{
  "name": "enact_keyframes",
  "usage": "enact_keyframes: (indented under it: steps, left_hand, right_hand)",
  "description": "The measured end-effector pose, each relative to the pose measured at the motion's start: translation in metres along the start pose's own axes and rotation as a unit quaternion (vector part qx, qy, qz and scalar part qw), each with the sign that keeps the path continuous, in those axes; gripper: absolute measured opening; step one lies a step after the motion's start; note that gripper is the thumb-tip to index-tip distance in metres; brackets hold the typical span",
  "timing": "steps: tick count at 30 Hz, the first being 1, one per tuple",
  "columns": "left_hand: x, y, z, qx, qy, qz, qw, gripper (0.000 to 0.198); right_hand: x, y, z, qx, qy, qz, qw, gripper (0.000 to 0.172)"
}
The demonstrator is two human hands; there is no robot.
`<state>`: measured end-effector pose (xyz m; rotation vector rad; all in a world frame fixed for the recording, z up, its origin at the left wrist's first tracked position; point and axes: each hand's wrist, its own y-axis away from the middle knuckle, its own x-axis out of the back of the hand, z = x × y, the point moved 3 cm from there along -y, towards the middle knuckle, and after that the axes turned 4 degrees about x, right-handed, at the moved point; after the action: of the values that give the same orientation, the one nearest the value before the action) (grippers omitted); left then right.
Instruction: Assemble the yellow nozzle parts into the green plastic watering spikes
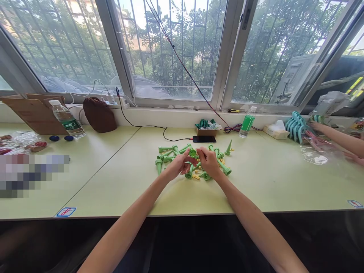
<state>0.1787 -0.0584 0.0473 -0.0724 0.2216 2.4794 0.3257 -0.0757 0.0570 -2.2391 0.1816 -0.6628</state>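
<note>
My left hand is closed, with thumb and fingers round a green plastic cone-shaped spike whose round open end faces me. Close beside it, my right hand has its fingers pinched together near the spike's rim; whatever is in them is hidden. Several more green spikes lie in a loose pile under and around both hands. Small yellow plastic pieces are scattered among them. One spike stands point up at the pile's right edge.
Behind the pile lies a black phone on a cable, before a small box. Water bottles stand left and right. Farther right are a tissue box, teal hangers and another person's arm. The table's edge runs below my forearms.
</note>
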Motion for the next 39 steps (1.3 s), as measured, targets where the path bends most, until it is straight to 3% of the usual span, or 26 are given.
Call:
enact_keyframes:
  steps: [6, 11, 20, 25, 33, 39]
  left_hand:
    - [0.0, 0.003, 0.0, -0.036, -0.044, -0.01, 0.998, 0.052]
    - [0.004, 0.003, -0.001, -0.113, -0.143, 0.037, 0.982, 0.041]
    - [-0.002, 0.007, 0.004, -0.139, -0.213, 0.066, 0.965, 0.037]
    - [-0.002, 0.005, 0.005, -0.216, -0.278, 0.118, 0.928, 0.03]
    - [0.003, 0.004, -0.001, -0.278, -0.389, 0.166, 0.862, 0.02]
    - [0.003, 0.004, -0.002, -0.286, -0.405, 0.198, 0.845, 0.017]
  right_hand:
    - [0.001, -0.001, 0.002, -0.012, 0.011, 0.004, 1.0, 0.041]
    - [0.001, -0.002, 0.004, -0.016, 0.034, 0.002, 0.999, 0.042]
    - [-0.001, -0.001, 0.006, -0.021, 0.047, -0.008, 0.999, 0.042]
    - [-0.001, -0.002, 0.007, -0.018, 0.059, -0.009, 0.998, 0.041]
    - [-0.004, 0.0, 0.011, -0.012, 0.067, -0.017, 0.998, 0.039]
    - [-0.004, 0.001, 0.006, -0.057, 0.012, 0.029, 0.998, 0.033]
